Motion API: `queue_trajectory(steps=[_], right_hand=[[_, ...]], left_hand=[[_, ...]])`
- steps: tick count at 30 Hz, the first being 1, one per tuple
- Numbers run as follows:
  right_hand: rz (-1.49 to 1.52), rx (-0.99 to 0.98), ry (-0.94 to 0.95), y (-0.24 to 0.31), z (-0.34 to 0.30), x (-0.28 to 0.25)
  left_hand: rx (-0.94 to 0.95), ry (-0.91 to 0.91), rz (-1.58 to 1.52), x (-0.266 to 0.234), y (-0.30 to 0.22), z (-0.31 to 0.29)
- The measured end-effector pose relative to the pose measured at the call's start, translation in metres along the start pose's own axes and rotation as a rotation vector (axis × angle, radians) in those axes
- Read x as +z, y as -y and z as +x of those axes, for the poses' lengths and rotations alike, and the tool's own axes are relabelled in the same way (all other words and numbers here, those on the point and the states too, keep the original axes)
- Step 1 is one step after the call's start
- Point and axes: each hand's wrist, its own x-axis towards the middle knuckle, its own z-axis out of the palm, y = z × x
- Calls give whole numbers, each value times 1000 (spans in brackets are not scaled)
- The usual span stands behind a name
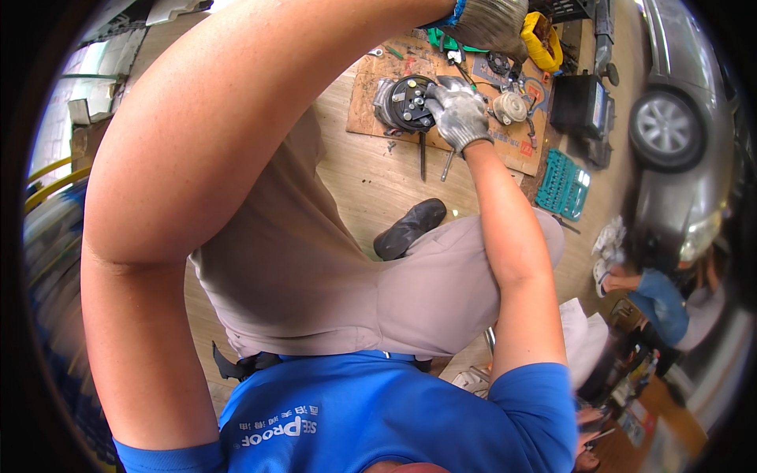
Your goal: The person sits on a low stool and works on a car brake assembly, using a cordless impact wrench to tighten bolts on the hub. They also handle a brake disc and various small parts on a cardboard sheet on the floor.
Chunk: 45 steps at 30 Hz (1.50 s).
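A car air-conditioning compressor (411,104) with a round black front plate lies on a stained cardboard sheet (364,106). My right hand (460,116), in a grey work glove, has its fingers curled against the plate's right side. Whatever small part may lie under those fingers is hidden. My left arm arches across the upper left, and my left hand (490,25), gloved with a blue cuff, hangs above the cardboard's far side. Its fingers are mostly hidden. Beside my right hand sits a pale round part (510,108). A dark rod (423,156) and a thin metal tool (447,165) point toward me.
A yellow and black object (542,42) stands at the far edge. To the right are a black box like a car battery (579,106) and a teal tool case (563,186). Farther right stands a grey car (694,63). Another person in jeans (662,307) sits at the lower right.
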Motion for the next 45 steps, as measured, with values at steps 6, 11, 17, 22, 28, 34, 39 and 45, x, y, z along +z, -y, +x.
queue_trajectory(steps=[6, 11, 17, 22, 28, 34, 39, 45], right_hand=[[-35, -91, -89, -4, 3, 25], [-89, -65, -51, 7, 6, 17], [-99, -17, -19, 16, 7, 11], [-61, -9, 30, 8, 5, -4], [-66, -78, -18, -1, 4, 5], [-78, -110, -62, -2, 4, 14], [-96, -135, -96, 0, 7, 16], [-129, -92, -58, 7, 10, 16]], left_hand=[[20, 18, 107, 6, -9, 16], [166, -5, 236, 14, -4, 18], [-132, -40, -102, 8, -12, 8], [-97, 9, -140, 2, -14, 3], [-20, 3, -57, -1, -10, 2], [1, 2, -82, 1, -11, 6], [-62, -19, -164, -4, -14, 0], [-40, -19, -135, 0, -10, 2]])
